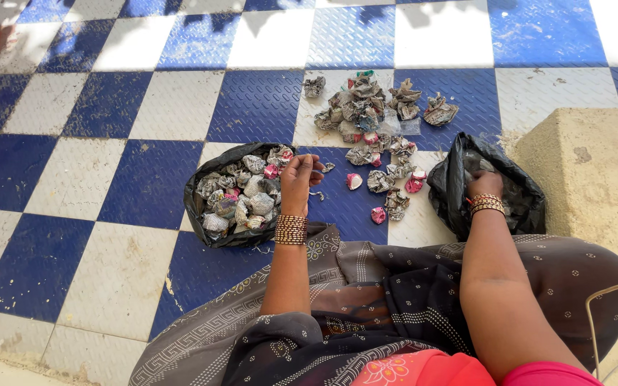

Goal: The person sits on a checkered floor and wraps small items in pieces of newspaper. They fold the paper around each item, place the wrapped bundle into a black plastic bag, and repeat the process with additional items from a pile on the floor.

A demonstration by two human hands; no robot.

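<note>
My left hand (298, 179) hovers over the right rim of an open black plastic bag (202, 207) full of crumpled newspaper-wrapped bundles (241, 196); its fingers are curled, and I cannot tell whether they hold anything. My right hand (482, 184) is sunk into a second black bag (452, 187) at the right, its fingers hidden inside. Between and beyond the two bags lies a loose pile of crumpled paper wads (370, 114), some with pink showing. Both wrists wear stacked bangles.
The floor is blue and white checkered tiles (109, 179). A tan concrete block (595, 171) stands at the right. My lap, covered in dark patterned cloth (395, 286), fills the bottom. A white cable (595, 314) loops at the lower right.
</note>
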